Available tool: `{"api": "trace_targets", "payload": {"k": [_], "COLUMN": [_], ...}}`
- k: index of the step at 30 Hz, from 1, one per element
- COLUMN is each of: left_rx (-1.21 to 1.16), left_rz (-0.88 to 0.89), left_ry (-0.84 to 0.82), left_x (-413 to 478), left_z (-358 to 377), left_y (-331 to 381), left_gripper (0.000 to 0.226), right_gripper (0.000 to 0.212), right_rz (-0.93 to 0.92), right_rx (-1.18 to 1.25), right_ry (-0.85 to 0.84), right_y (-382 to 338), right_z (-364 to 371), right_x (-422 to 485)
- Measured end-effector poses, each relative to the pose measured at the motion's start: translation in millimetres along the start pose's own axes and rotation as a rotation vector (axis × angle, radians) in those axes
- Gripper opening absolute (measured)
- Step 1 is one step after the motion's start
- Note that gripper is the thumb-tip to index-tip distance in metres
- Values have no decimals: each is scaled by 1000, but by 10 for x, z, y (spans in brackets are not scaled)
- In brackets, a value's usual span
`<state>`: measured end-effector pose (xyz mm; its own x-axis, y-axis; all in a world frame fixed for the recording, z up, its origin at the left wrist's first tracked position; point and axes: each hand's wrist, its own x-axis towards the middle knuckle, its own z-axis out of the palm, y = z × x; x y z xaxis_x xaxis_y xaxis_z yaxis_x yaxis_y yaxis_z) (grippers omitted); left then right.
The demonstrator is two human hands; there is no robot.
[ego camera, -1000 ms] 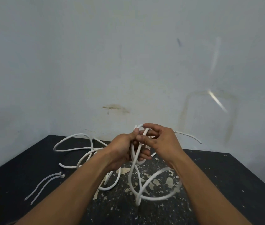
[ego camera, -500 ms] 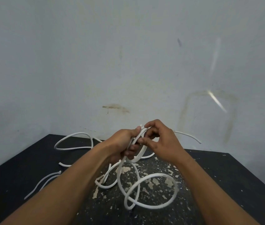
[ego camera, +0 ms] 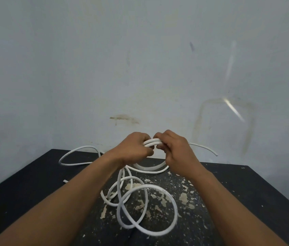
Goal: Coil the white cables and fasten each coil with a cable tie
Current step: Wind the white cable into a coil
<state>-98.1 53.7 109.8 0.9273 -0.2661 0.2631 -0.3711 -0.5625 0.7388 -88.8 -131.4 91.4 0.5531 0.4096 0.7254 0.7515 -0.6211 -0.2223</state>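
White cable point(ego camera: 152, 142) gripped between both hands.

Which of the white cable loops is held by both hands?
The tight coil held up between the left hand and right hand. The big near loop and the far-left loop are loose, in no hand.

Single head view, looking forward and down, close over table point(ego camera: 246, 183), facing wall point(ego camera: 140, 68).
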Motion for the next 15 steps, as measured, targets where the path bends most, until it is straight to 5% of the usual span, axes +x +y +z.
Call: {"api": "trace_targets", "payload": {"k": [3, 7, 11, 15], "left_rx": [-3, -284, -253, -215], "left_rz": [50, -11, 22, 37], "left_ry": [48, 97, 203, 307], "left_x": [-24, -86, -66, 6], "left_z": [-10, 44, 124, 76], "left_y": [-88, -179, -142, -130], "left_gripper": [16, 23, 28, 31], "right_gripper": [18, 19, 21, 15], "right_rz": [117, 458, 592, 551], "right_rx": [61, 334, 497, 287], "right_ry": [122, 246, 80, -169], "right_y": [72, 104, 9, -3], "right_z": [-53, -102, -103, -157], "right_x": [-6, -24, -65, -77]}}
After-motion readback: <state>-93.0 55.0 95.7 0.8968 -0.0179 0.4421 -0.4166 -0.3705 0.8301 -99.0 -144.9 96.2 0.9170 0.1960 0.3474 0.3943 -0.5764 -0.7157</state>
